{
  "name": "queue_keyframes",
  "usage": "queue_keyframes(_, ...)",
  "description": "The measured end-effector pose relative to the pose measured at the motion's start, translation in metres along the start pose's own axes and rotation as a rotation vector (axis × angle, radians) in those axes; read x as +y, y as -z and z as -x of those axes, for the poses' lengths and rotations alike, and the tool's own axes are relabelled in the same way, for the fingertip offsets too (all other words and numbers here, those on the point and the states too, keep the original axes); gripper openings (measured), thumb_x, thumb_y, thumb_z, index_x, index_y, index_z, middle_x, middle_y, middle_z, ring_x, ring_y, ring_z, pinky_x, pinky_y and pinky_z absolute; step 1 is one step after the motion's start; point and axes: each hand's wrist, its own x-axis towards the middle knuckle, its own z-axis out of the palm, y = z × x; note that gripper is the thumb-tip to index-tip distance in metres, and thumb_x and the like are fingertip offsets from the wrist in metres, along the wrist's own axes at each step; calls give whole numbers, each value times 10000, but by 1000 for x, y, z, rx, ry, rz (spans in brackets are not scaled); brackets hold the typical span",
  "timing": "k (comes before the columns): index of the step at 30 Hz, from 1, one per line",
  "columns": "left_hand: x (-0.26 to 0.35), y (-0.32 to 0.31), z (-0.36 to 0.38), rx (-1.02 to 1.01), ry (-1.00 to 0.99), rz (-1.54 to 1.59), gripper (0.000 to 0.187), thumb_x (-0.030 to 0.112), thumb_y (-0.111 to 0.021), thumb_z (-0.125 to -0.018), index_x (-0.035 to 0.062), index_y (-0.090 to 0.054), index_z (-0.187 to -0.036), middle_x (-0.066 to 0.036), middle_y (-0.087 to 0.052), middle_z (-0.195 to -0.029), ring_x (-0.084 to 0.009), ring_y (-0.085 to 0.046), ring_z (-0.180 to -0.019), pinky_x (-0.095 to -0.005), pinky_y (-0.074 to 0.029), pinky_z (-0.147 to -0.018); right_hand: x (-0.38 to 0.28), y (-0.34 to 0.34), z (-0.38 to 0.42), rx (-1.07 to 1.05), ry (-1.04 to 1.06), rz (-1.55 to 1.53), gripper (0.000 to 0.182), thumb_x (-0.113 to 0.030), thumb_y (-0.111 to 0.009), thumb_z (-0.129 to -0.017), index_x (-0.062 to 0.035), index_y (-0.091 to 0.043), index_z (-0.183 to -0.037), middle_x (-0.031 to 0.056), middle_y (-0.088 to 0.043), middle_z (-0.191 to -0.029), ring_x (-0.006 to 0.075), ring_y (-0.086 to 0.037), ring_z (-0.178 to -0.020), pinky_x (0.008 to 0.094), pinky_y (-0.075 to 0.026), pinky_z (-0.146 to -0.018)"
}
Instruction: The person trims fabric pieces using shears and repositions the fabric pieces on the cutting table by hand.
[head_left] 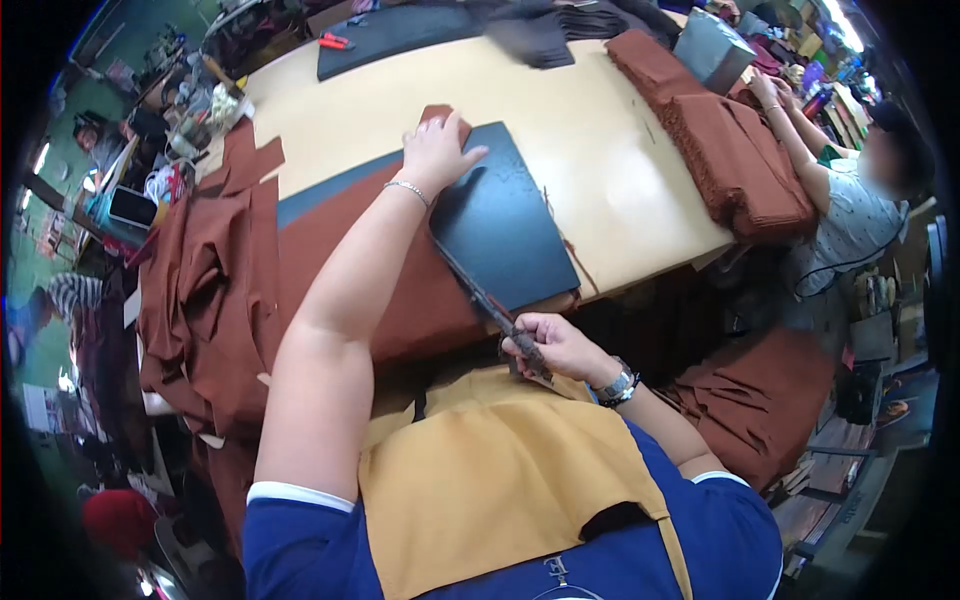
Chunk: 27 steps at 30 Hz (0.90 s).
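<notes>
My left hand [437,152] lies with fingers spread on the far end of a reddish-brown cloth [350,255]. Beneath part of that cloth is a dark blue board [505,215], bare on its right side. In my right hand [562,350], closed around the cloth-wrapped handle, is a long dark knife [470,280]. Its thin blade points away from me, up and to the left, along the cloth's right edge. The blade's tip is hard to make out. Thin brown scraps [572,255] lie by the board's right edge.
Crumpled brown cloth [210,300] hangs over the table's left side. Thick folded brown stacks [735,165] lie at right, beside a co-worker [850,200] and a grey metal block [712,52]. A dark board [395,42] with a red tool [335,41] lies at the back.
</notes>
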Motion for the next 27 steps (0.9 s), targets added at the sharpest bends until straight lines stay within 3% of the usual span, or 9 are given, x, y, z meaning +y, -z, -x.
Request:
queue_keyframes(4,-8,2,-22,-311,69,12,505,500,-656,-780,84,-649,-1067,-124,-677,-1048,-283,-626,-1041,-556,-372,-967,2,-1,-1,27,36,37,253,-268,-693,-893,-87,-532,-819,-11,-596,-674,52,-564,-596,209,-443,-529)
queue_keyframes(5,-9,3,-23,-332,81,68,329,378,-627,-806,97,-665,-973,-123,-683,-997,-271,-636,-1010,-472,-412,-947,3,0,-2,25,35,42,255,-268,-694,-892,-86,-531,-820,-9,-596,-674,54,-566,-599,211,-445,-527)
queue_keyframes(9,-28,-1,-38,-403,228,1058,135,136,-569,-812,81,-628,-921,-24,-639,-867,-130,-591,-875,-246,-460,-771,-1,-1,0,26,11,67,272,-271,-703,-884,-73,-532,-812,10,-597,-652,70,-559,-560,221,-445,-514)
queue_keyframes(10,-32,5,-38,-230,303,1224,220,129,-606,-836,58,-587,-1043,6,-605,-929,-92,-552,-861,-256,-466,-773,-1,-1,0,22,18,52,274,-272,-705,-883,-72,-532,-809,10,-597,-648,71,-557,-552,221,-444,-514)
queue_keyframes(12,-51,6,-40,35,239,1391,426,207,-665,-857,53,-505,-1220,-67,-607,-1101,-148,-581,-973,-295,-479,-837,2,1,-2,12,30,34,271,-271,-708,-880,-71,-538,-813,9,-596,-660,70,-565,-572,219,-446,-519)
queue_keyframes(15,-91,-7,-14,122,118,975,611,334,-676,-864,59,-419,-1346,-149,-556,-1266,-258,-550,-1151,-372,-440,-960,-2,0,0,10,19,-7,251,-261,-700,-886,-74,-545,-823,3,-593,-673,67,-575,-593,211,-459,-534)
queue_keyframes(18,-110,28,43,-110,-161,466,783,495,-666,-823,101,-362,-1429,-193,-408,-1440,-362,-362,-1353,-480,-292,-1099,2,3,-3,18,-21,-29,283,-329,-703,-877,-89,-561,-836,0,-601,-667,68,-576,-576,210,-460,-527)
queue_keyframes(22,-109,55,113,-437,-243,95,1006,723,-626,-693,198,-303,-1489,-114,-172,-1580,-327,-112,-1462,-599,-95,-1133,-3,5,-1,6,-50,-2,287,-350,-695,-877,-94,-571,-841,5,-598,-645,74,-569,-547,206,-452,-513)
queue_keyframes(27,-101,61,132,-426,-191,107,998,696,-640,-706,199,-287,-1496,-108,-168,-1582,-322,-119,-1461,-588,-99,-1138,-5,7,-5,-2,-66,-69,315,-368,-640,-912,-103,-537,-777,6,-577,-624,82,-552,-517,233,-474,-510)
